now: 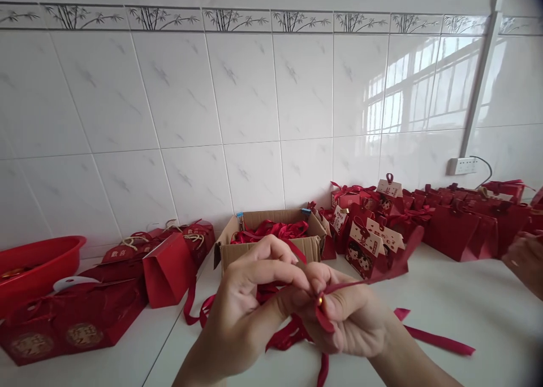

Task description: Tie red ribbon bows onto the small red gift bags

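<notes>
My left hand (250, 296) and my right hand (352, 313) meet at the middle of the view, both pinched on a red ribbon (339, 288). The ribbon carries a small gold bead (320, 301) between my fingertips. One end of it stretches up to the right toward a red gift box (369, 251). More loose red ribbon (436, 339) lies on the white counter under and beside my hands.
A cardboard box (271, 243) full of red ribbons stands behind my hands. Several finished red gift boxes (462, 223) line the tiled wall at right. Flat red bags (85, 313) and a red basin (38, 262) are at left. Another person's hand (526, 259) shows at the right edge.
</notes>
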The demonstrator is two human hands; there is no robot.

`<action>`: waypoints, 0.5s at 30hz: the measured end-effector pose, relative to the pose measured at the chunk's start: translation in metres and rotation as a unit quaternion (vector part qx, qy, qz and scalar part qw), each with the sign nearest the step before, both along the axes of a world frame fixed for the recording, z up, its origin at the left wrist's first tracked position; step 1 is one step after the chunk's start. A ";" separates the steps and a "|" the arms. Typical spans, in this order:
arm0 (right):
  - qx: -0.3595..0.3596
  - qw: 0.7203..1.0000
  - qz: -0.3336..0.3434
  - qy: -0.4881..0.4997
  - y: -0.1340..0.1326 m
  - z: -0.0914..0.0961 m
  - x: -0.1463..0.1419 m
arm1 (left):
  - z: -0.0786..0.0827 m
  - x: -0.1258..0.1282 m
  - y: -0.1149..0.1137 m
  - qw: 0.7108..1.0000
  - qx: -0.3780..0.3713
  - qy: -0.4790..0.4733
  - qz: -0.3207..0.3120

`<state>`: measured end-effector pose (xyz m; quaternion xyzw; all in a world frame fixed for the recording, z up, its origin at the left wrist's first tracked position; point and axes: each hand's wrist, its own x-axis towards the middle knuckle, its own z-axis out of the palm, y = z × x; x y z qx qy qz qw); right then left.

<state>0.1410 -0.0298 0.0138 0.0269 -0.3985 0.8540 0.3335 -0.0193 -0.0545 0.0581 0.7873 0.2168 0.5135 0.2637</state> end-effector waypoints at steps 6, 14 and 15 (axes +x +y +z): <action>-0.044 0.999 0.004 -0.009 0.001 0.000 -0.003 | -0.002 -0.003 0.006 1.000 -0.005 -0.015 0.004; -0.049 0.998 -0.028 0.010 0.010 0.001 0.001 | 0.005 -0.036 0.028 0.986 -0.035 0.076 0.144; -0.042 0.999 -0.029 0.020 0.010 0.003 0.004 | 0.004 -0.054 0.036 0.964 -0.029 0.057 0.256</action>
